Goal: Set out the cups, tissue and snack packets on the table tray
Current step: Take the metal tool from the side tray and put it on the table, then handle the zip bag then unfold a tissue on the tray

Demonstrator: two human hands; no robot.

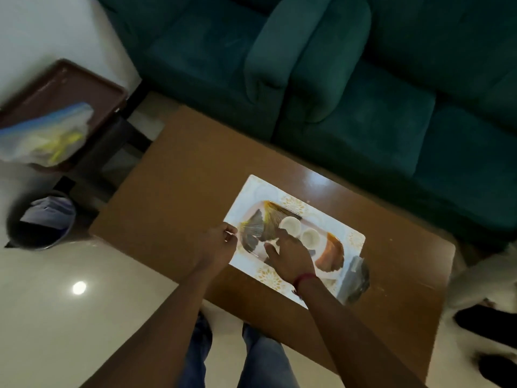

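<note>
A white patterned tray [349, 239] lies on the brown table [179, 197]. Two white cups stand side by side on it, one [291, 224] to the left of the other [310, 236]. My right hand [288, 254] hovers over the tray with fingers spread, its fingertips just beside the left cup. My left hand [221, 242] has curled fingers at the tray's left edge and seems to pinch it. A grey shiny packet [356, 278] lies at the tray's right corner. The view is blurred, and my right hand hides part of the tray.
A teal sofa [335, 79] runs along the far side of the table. At the left, a dark side table [70, 91] carries a plastic bag [44, 138], with a bin [36, 222] on the floor below. A white object [484, 278] sits by the table's right end.
</note>
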